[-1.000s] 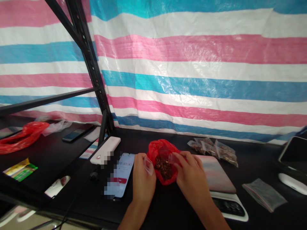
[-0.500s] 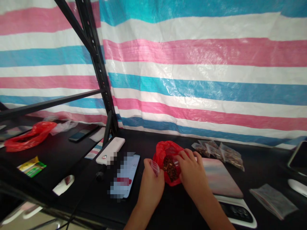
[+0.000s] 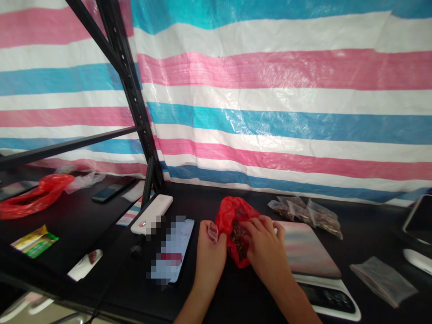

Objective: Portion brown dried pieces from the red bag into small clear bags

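Left grip (image 3: 211, 255) pinches clear bag (image 3: 212, 231); right grip (image 3: 267, 245), unclear if closed, is in red bag (image 3: 224, 218). Red bag seems light, floppy: hold by rim.

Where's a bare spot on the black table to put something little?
The black table has bare patches on the right, between the filled bags, dark-screened device and flat clear bag, and toward the back, between the white power bank and red bag. It's crowded where the left hand, right hand, red bag and scale bunch together.
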### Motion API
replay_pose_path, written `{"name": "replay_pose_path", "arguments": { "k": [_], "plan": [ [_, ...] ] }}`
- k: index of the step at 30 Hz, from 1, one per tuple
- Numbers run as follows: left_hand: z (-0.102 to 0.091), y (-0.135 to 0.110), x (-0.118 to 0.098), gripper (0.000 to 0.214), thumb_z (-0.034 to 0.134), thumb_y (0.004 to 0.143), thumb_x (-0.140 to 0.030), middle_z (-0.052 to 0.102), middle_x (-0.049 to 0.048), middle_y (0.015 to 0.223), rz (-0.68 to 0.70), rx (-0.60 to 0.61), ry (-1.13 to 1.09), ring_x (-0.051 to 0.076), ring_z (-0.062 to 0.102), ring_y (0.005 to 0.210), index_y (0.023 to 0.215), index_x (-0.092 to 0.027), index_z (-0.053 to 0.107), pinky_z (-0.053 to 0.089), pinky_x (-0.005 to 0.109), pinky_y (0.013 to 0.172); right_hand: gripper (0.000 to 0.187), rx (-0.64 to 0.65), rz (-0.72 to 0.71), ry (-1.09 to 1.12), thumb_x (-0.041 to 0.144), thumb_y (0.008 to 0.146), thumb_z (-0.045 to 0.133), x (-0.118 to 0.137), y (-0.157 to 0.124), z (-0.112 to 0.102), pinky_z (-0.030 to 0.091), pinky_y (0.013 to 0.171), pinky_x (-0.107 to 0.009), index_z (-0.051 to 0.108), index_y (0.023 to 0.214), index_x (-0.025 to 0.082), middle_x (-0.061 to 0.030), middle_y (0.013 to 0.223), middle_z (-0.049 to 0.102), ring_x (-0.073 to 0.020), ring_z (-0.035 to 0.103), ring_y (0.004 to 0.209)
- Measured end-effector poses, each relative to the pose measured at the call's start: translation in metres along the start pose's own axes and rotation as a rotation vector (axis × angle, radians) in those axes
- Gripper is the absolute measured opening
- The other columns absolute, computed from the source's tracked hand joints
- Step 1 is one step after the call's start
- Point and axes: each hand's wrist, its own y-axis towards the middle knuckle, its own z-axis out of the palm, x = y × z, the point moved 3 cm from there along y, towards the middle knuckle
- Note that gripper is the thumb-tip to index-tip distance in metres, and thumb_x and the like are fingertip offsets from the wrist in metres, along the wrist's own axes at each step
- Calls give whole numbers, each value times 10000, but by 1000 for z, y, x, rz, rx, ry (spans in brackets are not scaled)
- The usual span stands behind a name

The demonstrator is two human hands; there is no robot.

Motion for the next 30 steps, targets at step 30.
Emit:
{"name": "replay_pose_path", "arguments": {
  "k": [30],
  "plan": [
    [-8,-13,-6,286,518,890,-129,677,76,1100,427,116,512,276,588,1040,1138,-225,622,438,454,936,445,-165,-343,402,11,900,447,34,-5,-28,546,970,-376,679,1214,225,-75,1242,706,-215,656,1132]
  ]
}}
